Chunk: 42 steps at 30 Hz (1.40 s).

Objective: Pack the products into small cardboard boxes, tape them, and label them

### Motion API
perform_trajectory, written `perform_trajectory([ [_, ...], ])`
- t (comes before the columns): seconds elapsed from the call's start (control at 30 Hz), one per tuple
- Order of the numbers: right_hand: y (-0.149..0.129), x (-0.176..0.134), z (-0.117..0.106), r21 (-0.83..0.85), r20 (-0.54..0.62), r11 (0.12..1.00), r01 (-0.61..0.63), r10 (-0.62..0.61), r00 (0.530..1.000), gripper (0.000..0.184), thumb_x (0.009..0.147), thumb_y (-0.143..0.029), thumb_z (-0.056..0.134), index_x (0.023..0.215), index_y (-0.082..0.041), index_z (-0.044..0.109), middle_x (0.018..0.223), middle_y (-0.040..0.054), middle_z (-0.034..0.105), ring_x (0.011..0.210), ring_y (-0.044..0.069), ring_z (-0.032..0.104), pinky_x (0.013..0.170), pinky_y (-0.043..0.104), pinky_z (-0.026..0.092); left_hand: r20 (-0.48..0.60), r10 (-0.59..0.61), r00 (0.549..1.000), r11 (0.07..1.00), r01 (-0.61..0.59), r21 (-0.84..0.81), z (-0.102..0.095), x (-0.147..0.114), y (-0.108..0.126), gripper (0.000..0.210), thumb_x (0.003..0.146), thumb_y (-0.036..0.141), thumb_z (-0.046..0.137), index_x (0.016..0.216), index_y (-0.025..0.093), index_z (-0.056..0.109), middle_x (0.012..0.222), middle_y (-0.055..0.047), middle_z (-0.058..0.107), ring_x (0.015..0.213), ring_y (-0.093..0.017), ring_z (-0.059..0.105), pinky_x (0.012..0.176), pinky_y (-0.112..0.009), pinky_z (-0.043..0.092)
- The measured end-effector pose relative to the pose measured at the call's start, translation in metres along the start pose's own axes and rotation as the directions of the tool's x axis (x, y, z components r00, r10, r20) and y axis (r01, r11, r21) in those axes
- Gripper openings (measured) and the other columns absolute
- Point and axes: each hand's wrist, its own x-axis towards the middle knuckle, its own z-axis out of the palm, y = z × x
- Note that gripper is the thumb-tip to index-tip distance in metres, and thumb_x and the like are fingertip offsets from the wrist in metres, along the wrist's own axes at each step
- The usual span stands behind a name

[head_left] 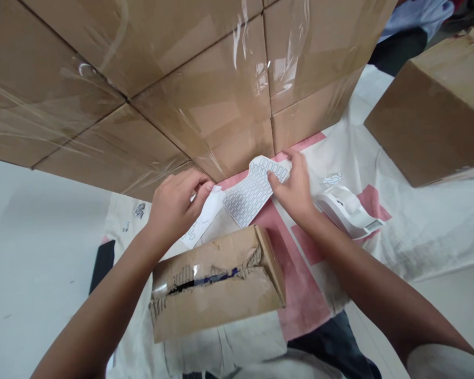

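My right hand [294,189] grips the edge of a white sheet [247,195] printed with rows of small rounded rectangles, its thumb lying on the front. My left hand [177,202] is closed in a pinch at the upper end of another white paper [205,213], which carries a few similar outlines; the exact contact is partly hidden by the fingers. Just below the papers lies a taped cardboard box [217,310] with a torn slit along its top, showing something dark and blue inside.
Cardboard boxes wrapped in clear film [221,95] form a wall ahead. At the right, a small white device [347,210] sits on the white and pink cloth [300,300], near crumpled scraps [333,179]. Another cardboard box [438,116] stands farther right.
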Motion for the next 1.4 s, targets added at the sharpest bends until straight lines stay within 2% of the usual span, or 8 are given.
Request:
perform_trajectory([
  [0.1,-0.024,-0.007,-0.009,-0.020,0.192,0.916,0.402,-0.391,0.900,0.037,0.088,-0.032,0.072,0.123,-0.026,0.064,0.134,0.0108,0.062,0.131,0.033,0.052,0.116,0.055,0.037,0.011,0.016,1.000,0.998,-0.015,-0.057,-0.004,-0.004,0.012,0.030,0.107,0.041,0.041,0.091,0.024,0.060,0.083,0.000,0.067,0.076,-0.019,0.059,0.074,-0.035,0.040],
  [0.2,-0.049,-0.024,-0.004,0.175,0.379,0.876,0.450,-0.481,0.790,0.025,0.095,-0.035,0.070,0.119,-0.026,0.068,0.120,0.0089,0.069,0.115,0.027,0.063,0.102,0.047,0.050,0.041,0.077,0.996,0.995,-0.074,-0.071,-0.005,-0.004,0.024,0.034,0.108,0.045,0.039,0.095,0.023,0.062,0.087,-0.002,0.069,0.080,-0.020,0.061,0.077,-0.036,0.041],
  [0.43,-0.073,-0.033,-0.012,0.201,0.262,0.903,0.379,-0.423,0.868,0.016,0.099,-0.017,0.056,0.088,-0.023,0.065,0.088,0.0024,0.069,0.085,0.018,0.066,0.081,0.036,0.053,0.079,0.121,0.989,0.990,-0.115,-0.080,-0.015,-0.020,0.026,0.049,0.108,0.058,0.025,0.110,0.024,0.060,0.099,-0.005,0.070,0.088,-0.024,0.064,0.077,-0.040,0.041],
  [0.63,-0.055,-0.085,-0.059,-0.151,0.319,0.940,0.307,-0.247,0.915,0.023,0.094,-0.007,0.055,0.106,-0.023,0.066,0.101,0.0061,0.072,0.090,0.023,0.065,0.079,0.041,0.052,0.228,0.002,0.974,0.986,0.035,-0.161,-0.034,-0.087,0.013,0.053,0.105,0.063,0.022,0.135,0.033,0.053,0.127,-0.009,0.066,0.116,-0.034,0.062,0.095,-0.049,0.044],
  [0.87,-0.050,-0.151,-0.054,-0.027,0.295,0.993,0.118,-0.105,0.950,0.031,0.091,-0.004,0.057,0.111,-0.026,0.066,0.101,0.0072,0.071,0.087,0.024,0.063,0.073,0.041,0.058,0.337,-0.043,0.940,0.982,0.101,-0.157,-0.011,-0.119,0.020,0.061,0.103,0.068,0.019,0.147,0.034,0.044,0.137,-0.011,0.062,0.124,-0.037,0.060,0.097,-0.051,0.046],
  [1.17,-0.080,-0.169,-0.122,0.007,0.691,0.993,-0.118,0.080,0.718,0.054,0.084,-0.010,0.067,0.133,-0.032,0.063,0.160,0.0068,0.048,0.145,0.023,0.051,0.112,0.039,0.054,0.324,0.017,0.946,0.984,0.041,-0.172,-0.006,-0.118,0.014,0.058,0.105,0.064,0.019,0.138,0.031,0.053,0.126,-0.008,0.069,0.113,-0.031,0.065,0.090,-0.043,0.048],
  [1.3,-0.060,-0.163,-0.097,-0.033,0.789,0.996,-0.077,0.073,0.610,0.112,0.083,-0.033,0.081,0.169,-0.033,0.009,0.177,0.0094,0.007,0.164,0.032,0.008,0.129,0.056,0.027,0.301,0.040,0.953,0.972,0.033,-0.233,-0.004,-0.117,0.014,0.055,0.103,0.066,0.023,0.138,0.037,0.054,0.123,-0.004,0.072,0.109,-0.031,0.069,0.087,-0.045,0.053],
  [1.4,-0.047,-0.142,-0.064,-0.005,0.834,1.000,0.016,-0.005,0.552,0.132,0.076,-0.050,0.085,0.169,-0.026,-0.006,0.177,0.0130,0.002,0.163,0.036,0.002,0.131,0.055,0.021,0.263,0.041,0.964,0.959,0.036,-0.281,0.004,-0.123,0.002,0.051,0.096,0.064,0.036,0.142,0.049,0.053,0.125,0.003,0.075,0.105,-0.033,0.073,0.081,-0.051,0.058],
])
